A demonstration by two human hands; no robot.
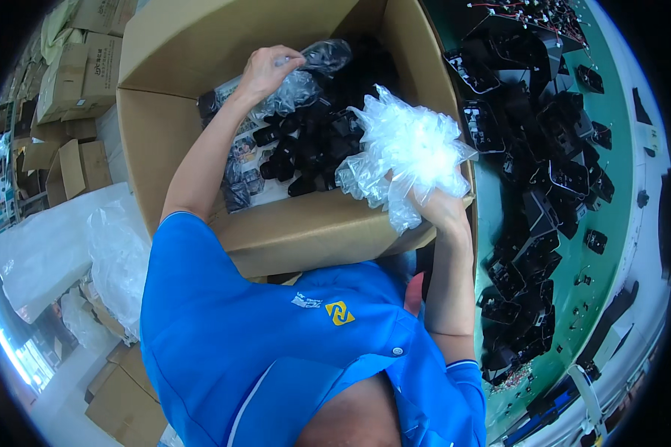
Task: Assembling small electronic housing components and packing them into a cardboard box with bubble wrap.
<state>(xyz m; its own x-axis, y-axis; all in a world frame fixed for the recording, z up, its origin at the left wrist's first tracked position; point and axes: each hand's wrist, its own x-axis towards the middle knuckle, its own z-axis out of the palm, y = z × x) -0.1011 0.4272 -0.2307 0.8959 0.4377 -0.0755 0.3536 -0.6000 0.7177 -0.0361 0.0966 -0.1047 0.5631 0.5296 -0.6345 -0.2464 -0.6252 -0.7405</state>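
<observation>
A large open cardboard box (298,242) stands in front of me. Inside it lie several black plastic parts (298,153), some over printed sheets and some under clear wrap. My left hand (267,73) reaches into the box, its fingers pinched on a clear plastic bag (326,57). Over the box's right near corner, my right hand (440,206) grips a bunch of crumpled clear plastic bags (410,145). The bunch hides most of that hand's fingers.
To the right, a green-topped table (581,298) carries heaps of black plastic housings (563,149) and small wired parts (529,15). On the left are stacked cardboard boxes (82,74), an opened carton (78,171) and white plastic sheeting (52,242). A flattened carton (130,406) lies at the lower left.
</observation>
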